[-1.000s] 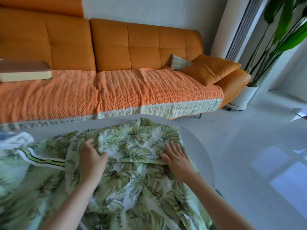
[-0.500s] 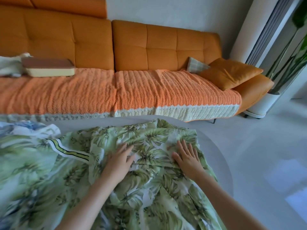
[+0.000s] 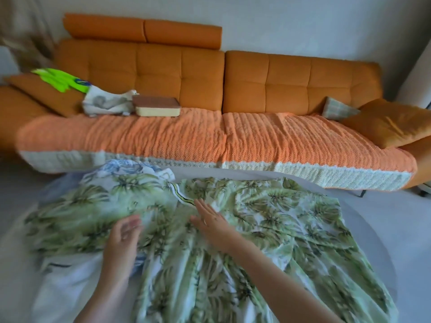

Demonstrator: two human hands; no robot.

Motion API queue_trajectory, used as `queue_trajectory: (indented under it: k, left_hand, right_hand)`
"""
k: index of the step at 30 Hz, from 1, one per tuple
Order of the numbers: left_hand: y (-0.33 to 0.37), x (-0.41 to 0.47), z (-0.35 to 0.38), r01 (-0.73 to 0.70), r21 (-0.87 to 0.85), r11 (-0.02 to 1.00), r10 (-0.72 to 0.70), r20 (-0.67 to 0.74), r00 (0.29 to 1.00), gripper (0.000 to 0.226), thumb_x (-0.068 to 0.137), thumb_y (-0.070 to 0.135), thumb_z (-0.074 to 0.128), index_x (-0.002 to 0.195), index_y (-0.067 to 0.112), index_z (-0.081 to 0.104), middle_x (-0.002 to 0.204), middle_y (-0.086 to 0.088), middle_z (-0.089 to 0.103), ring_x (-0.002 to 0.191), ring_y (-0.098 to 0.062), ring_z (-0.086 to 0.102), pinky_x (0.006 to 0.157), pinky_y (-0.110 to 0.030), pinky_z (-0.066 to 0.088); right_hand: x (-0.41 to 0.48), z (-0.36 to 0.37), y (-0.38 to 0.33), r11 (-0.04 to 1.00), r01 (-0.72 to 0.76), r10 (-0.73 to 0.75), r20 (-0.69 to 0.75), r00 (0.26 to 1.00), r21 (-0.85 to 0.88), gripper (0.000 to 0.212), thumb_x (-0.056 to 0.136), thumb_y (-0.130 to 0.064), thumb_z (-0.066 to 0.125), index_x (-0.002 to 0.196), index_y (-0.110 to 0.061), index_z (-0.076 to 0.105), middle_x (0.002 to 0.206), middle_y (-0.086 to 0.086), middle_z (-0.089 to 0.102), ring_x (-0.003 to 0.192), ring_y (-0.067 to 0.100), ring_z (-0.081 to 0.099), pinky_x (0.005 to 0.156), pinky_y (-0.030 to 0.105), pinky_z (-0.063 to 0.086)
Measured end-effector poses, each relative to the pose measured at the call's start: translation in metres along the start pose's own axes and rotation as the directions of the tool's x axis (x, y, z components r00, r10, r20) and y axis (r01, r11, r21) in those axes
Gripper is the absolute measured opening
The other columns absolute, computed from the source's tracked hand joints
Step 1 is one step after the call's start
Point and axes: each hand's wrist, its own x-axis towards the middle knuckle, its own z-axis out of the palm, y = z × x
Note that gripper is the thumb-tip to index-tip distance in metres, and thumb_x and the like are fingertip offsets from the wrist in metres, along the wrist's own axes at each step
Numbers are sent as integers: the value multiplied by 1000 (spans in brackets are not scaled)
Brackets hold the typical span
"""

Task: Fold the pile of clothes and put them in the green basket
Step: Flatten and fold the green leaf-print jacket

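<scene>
A green palm-leaf print garment (image 3: 268,229) lies spread over a round grey table (image 3: 363,213). A striped trim band (image 3: 184,197) crosses it near the middle. My right hand (image 3: 211,221) lies flat on the cloth just below that band, fingers straight. My left hand (image 3: 124,238) hovers or rests on the cloth to the left, fingers loosely extended and blurred. A white garment (image 3: 67,283) shows at the lower left under the print, and a blue-print piece (image 3: 123,165) at the far edge. No green basket is in view.
An orange sofa (image 3: 256,85) with an orange knitted cover stands behind the table. On it lie a bright green item (image 3: 60,81), crumpled white cloth (image 3: 105,103), a brown-and-cream box (image 3: 157,107) and cushions (image 3: 391,122) at the right. Pale floor surrounds the table.
The view has swung left, revealing the sofa's left end. Both hands have slid leftward across the print garment; the right hand now lies near the striped band.
</scene>
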Motion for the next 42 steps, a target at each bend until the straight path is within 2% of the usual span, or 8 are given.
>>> queue_trajectory:
  k: [13, 19, 22, 25, 30, 36, 38, 42]
  left_hand:
    - [-5, 7, -64, 326, -582, 745, -449, -77, 890, 11, 96, 10, 48, 104, 6, 55, 92, -6, 59, 87, -18, 58, 83, -33, 47]
    - [7, 14, -58, 306, -762, 570, -508, -34, 861, 15, 92, 16, 57, 100, 3, 55, 82, -4, 59, 68, -8, 58, 45, -11, 48]
    - [19, 29, -59, 334, -662, 671, -491, -60, 869, 18, 87, 28, 63, 80, 13, 56, 50, 4, 55, 41, -3, 46, 34, -13, 32]
    - [32, 40, -54, 293, -512, 807, -429, -168, 888, 31, 82, 31, 69, 100, 8, 59, 73, 3, 56, 55, -8, 47, 45, -17, 40]
    - [45, 45, -16, -122, 183, 976, 162, -223, 961, 24, 92, 20, 47, 86, -3, 48, 93, -14, 49, 81, -28, 51, 86, -49, 44]
    - [30, 40, 66, -612, 606, 508, 490, 381, 784, 64, 82, -18, 36, 141, 6, 34, 145, -16, 27, 139, -34, 19, 115, -47, 19]
    - [15, 32, 89, -692, 655, 302, 342, 603, 720, 77, 84, -15, 38, 150, 15, 11, 157, -7, 1, 144, -29, -8, 116, -54, -3]
    - [-15, 20, 120, -803, 595, 39, 47, 802, 596, 79, 93, 1, 36, 146, 19, -20, 152, -7, -28, 136, -24, -32, 109, -61, -13]
  right_hand:
    - [27, 50, -93, 992, 97, -105, 110, 988, 77, 59, 99, -49, 28, 150, -32, 4, 157, -9, 3, 145, 15, 4, 119, 45, 7]
    - [17, 49, -100, 987, 84, -100, 114, 988, 140, 55, 100, -44, 27, 150, -30, 8, 157, -7, 12, 144, 20, 14, 118, 43, 13]
    - [10, 43, -104, 979, 61, -86, 122, 989, 193, 53, 101, -42, 26, 150, -31, 10, 155, 1, 21, 139, 23, 30, 113, 32, 23]
    - [6, 35, -102, 965, 25, -52, 100, 994, 260, 53, 100, -46, 25, 149, -34, 12, 147, 11, 37, 106, 26, 59, 97, 30, 40]
    - [4, 14, -83, 850, -12, 71, -92, 993, 526, 56, 97, -49, 26, 147, -25, 24, 148, 0, 36, 136, 20, 36, 111, 37, 26]
    - [3, -27, -43, 391, 45, 322, -183, 929, 919, 59, 96, -51, 33, 143, -16, 34, 141, 1, 46, 109, 21, 58, 101, 42, 43]
    - [2, -38, -24, 217, 40, 373, -120, 920, 975, 68, 91, -57, 38, 146, -18, 29, 142, 7, 44, 109, 27, 58, 98, 48, 45]
    - [5, -43, 13, 310, -130, 436, -19, 900, 942, 86, 75, -73, 48, 146, -28, 26, 147, 10, 37, 124, 32, 47, 100, 53, 42]
